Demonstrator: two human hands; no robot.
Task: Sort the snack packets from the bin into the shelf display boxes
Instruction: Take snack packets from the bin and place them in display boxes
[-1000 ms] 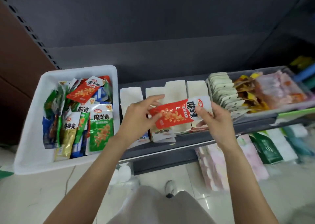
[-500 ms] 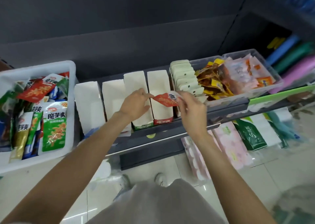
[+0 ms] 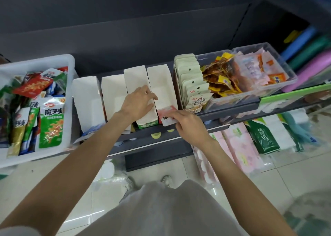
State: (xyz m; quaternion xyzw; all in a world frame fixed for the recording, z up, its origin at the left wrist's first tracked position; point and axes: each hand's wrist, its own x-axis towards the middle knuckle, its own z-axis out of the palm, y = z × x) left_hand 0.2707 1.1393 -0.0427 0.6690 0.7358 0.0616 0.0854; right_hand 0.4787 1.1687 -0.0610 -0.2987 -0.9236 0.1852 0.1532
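- Nearest the camera, pale trousers and glossy floor tiles are seen below two bare forearms reaching toward a grey metal shelf (image 3: 231,108).
- At the shelf's front edge, a red-and-white snack packet (image 3: 167,114) is being lowered into the front of the rightmost display box (image 3: 161,85); the right hand (image 3: 186,126) is curled over the packet's near end, its grip closed on the thin, glossy foil.
- Just left of it, the left hand (image 3: 138,103) is laid with relaxed, nearly straight fingers on the wall between the two right-hand boxes, apparently steadying them; nothing is gripped.
- Four boxes of plain white card, tall-backed and open-topped, stand side by side; the placing step is judged to be in hand, with most of the sorting left.
- The next move would call for the packet's release and a reach left to the bin.
- At far left, the white plastic bin (image 3: 70,85) is crowded with flat, crinkled red, green and gold packets (image 3: 52,124).
- Farther right, a clear plastic tub (image 3: 286,70) holds loose orange and pink sachets beside a row of hole-punched pouches (image 3: 192,85).
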